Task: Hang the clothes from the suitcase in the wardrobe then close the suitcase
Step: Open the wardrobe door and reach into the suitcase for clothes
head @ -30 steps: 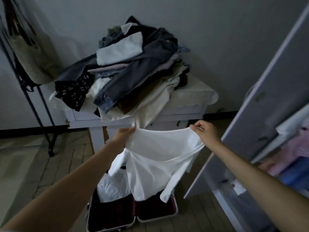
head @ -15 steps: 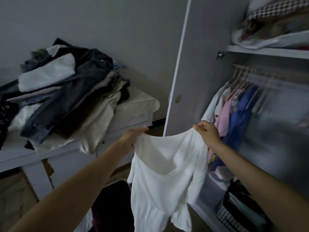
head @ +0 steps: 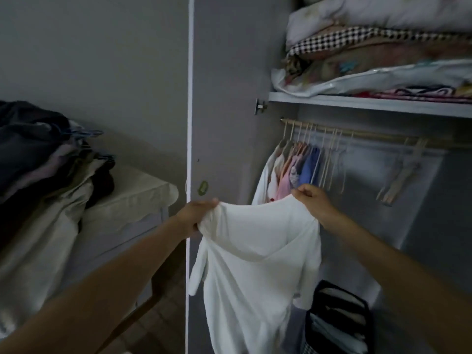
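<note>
Dim room: grey wall [head: 102,60], a white table [head: 132,208] heaped with clothes, perhaps wooden floor [head: 163,325] below.

A: From where does the one view look?
B: From the person's head, forward and a little down, facing the open wardrobe [head: 357,175], which fills the right half of the frame; its door [head: 224,98] stands at centre.
A: How near?
B: Close: both forearms reach in from the lower corners, and the left hand [head: 196,213] and right hand [head: 310,198] meet mid-frame before the rail [head: 357,135].
A: And the left?
B: A table [head: 127,208] heaped with clothes, against the wall. No second view shares it.
</note>
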